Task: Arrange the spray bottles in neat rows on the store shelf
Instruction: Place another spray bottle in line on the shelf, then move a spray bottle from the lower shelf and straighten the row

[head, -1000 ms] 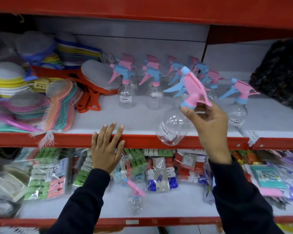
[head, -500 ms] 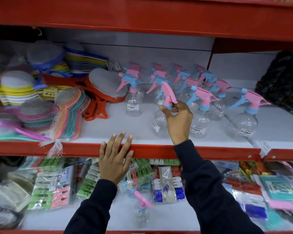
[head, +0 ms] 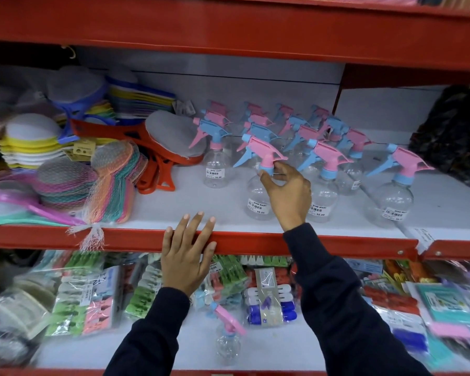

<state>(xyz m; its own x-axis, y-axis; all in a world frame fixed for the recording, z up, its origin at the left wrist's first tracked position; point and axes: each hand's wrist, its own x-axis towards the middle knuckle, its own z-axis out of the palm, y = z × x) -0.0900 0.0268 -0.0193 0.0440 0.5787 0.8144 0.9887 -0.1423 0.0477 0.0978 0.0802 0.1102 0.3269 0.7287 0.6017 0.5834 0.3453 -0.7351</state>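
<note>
Pinching the neck collar of a clear bottle (head: 258, 204), the right hand (head: 289, 198) has thumb and fingertips closed just under its pink-and-blue trigger head — the bottle stands upright at the front of the white shelf (head: 179, 204), beside another bottle (head: 322, 202) to its right. More bottles stand in rows behind. The left hand (head: 186, 256) lies flat and spread, holding nothing, on the red shelf edge (head: 337, 244). One stray bottle (head: 228, 340) stands on the lower shelf among packaged goods.
</note>
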